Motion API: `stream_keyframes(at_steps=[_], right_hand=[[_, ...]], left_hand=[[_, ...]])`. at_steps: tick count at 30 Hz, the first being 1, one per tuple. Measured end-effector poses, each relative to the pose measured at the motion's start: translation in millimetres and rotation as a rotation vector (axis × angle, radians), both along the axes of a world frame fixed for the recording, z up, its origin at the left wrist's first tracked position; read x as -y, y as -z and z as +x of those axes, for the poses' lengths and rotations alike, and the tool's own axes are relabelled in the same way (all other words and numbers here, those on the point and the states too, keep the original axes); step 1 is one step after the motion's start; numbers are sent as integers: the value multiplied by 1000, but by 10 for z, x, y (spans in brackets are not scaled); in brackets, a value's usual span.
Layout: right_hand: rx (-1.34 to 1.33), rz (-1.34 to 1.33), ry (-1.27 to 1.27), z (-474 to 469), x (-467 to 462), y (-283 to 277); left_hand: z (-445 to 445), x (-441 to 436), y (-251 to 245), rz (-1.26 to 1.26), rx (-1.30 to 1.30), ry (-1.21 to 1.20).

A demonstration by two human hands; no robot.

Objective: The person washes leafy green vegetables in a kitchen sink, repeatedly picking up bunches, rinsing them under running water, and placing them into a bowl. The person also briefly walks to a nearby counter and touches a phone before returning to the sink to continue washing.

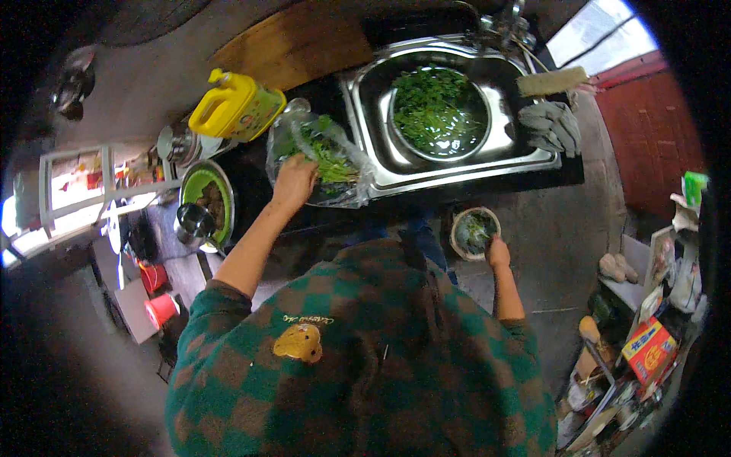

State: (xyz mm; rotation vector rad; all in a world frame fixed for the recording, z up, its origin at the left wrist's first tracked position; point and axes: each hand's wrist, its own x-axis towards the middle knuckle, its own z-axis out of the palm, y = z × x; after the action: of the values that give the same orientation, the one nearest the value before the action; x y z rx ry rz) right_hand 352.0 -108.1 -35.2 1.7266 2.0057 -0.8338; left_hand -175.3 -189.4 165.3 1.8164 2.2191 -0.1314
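Note:
My left hand (295,179) is at a clear plastic bag (362,185) of leafy green herbs (333,165) on the dark counter; its fingertips are on the near side of the bundle, and their grip is unclear. Low on the right, my right hand (498,252) is over the rim of a small bin (456,243), by a few green stems inside it; whether the fingers hold a stem is too small to tell. In the steel sink (365,137), a round metal basin (489,123) holds water and more leafy greens (425,97).
A yellow jug (237,111) stands behind the bag. Left of my forearm are a green-lined bowl (197,181) with brown pieces and a metal pot (194,224). Grey cloth or gloves (549,127) lie at the sink's right edge. Cluttered shelves stand at the right.

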Motion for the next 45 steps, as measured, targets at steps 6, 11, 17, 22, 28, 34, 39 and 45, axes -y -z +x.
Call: stream_keyframes(at_steps=[6, 11, 17, 22, 28, 34, 39, 45], right_hand=[[-940, -26, -165, -1819, -311, -1178], [-1101, 27, -615, -3369, -171, -1646], [-324, -11, -708, -3987, -202, -1242], [-292, 124, -742, -4017, -39, -971], [-396, 293, -667, -4013, 81, -1053], [-777, 49, -383, -4089, -72, -1426], [-930, -230, -296, -4173, -234, -1691], [-1133, -470, -290, -4156, -382, -2292]], left_hand=[[-414, 262, 100, 64, -345, 85], [-476, 352, 197, 126, -390, 61], [-451, 491, 148, 351, -282, 30], [-433, 616, 108, 397, -168, -49], [-465, 741, 60, 431, -100, -90], [-482, 743, 23, 464, -46, -108], [-514, 675, -6, 502, 65, -150], [-653, 632, -62, 414, 88, -240]])
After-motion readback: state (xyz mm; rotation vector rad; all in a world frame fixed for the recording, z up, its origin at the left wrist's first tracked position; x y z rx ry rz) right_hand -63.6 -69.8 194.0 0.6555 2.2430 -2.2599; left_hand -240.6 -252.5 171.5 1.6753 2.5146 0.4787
